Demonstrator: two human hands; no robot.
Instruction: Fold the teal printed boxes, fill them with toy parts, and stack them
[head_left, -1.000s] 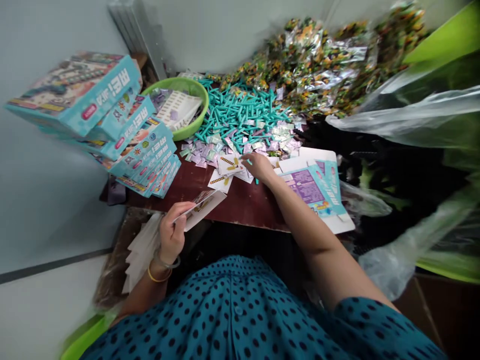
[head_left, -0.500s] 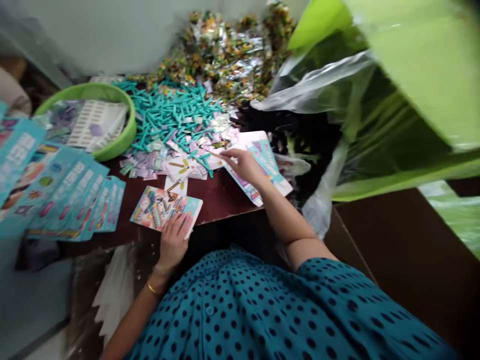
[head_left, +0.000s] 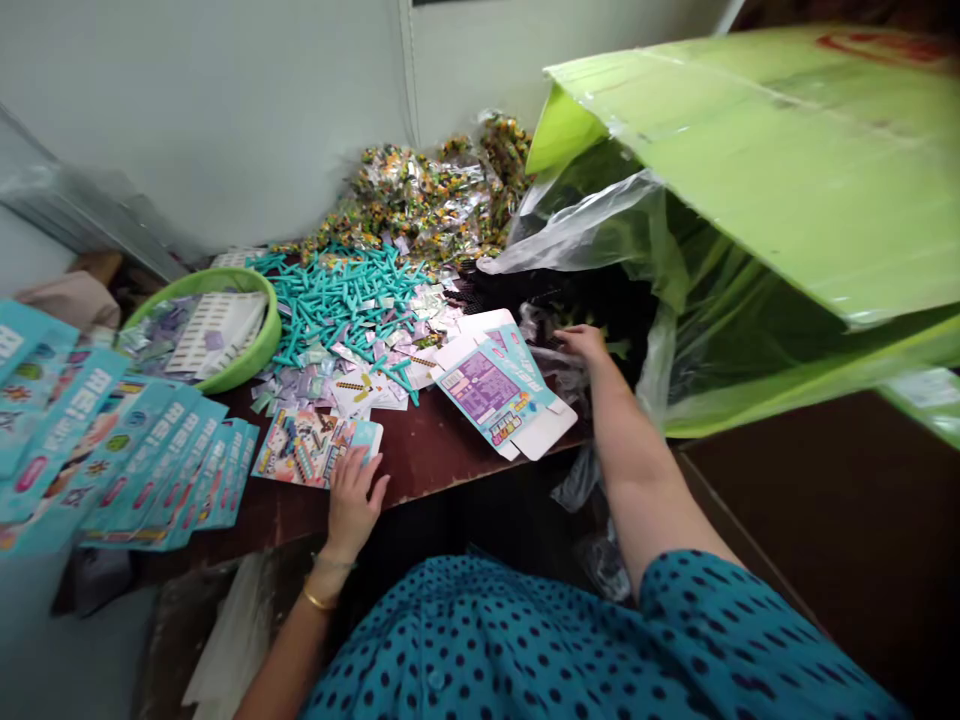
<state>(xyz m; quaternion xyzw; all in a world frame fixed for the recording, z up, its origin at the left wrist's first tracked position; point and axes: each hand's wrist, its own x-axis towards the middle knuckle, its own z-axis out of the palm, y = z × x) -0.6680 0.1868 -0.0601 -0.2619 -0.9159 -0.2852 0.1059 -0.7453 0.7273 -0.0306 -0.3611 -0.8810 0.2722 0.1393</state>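
Observation:
My left hand [head_left: 354, 500] lies with its fingers flat on a small colourful box [head_left: 311, 448] at the table's front edge, thumb apart. My right hand [head_left: 587, 345] reaches out over a pile of black pieces [head_left: 570, 290] beside clear plastic, its fingers stretched to the left; I see nothing held in them. Between the hands lie overlapping flattened turquoise and purple boxes [head_left: 491, 385] with white flaps. Behind them are many turquoise sticks [head_left: 352, 300] and small pastel packets [head_left: 307, 385]. White cards [head_left: 365, 388] with printed pictures lie near the small box.
At left, a green basin [head_left: 274, 335] holds packets and white sheets. A row of turquoise boxes [head_left: 142, 460] stands at the table's left edge. Clear bags of yellow-green pieces [head_left: 427, 195] are heaped against the wall. A large lime-green bag [head_left: 750, 170] gapes at right.
My right hand has moved right, from the cards and sticks to the black pieces. My left hand stays on the small box. The camera view has tilted up.

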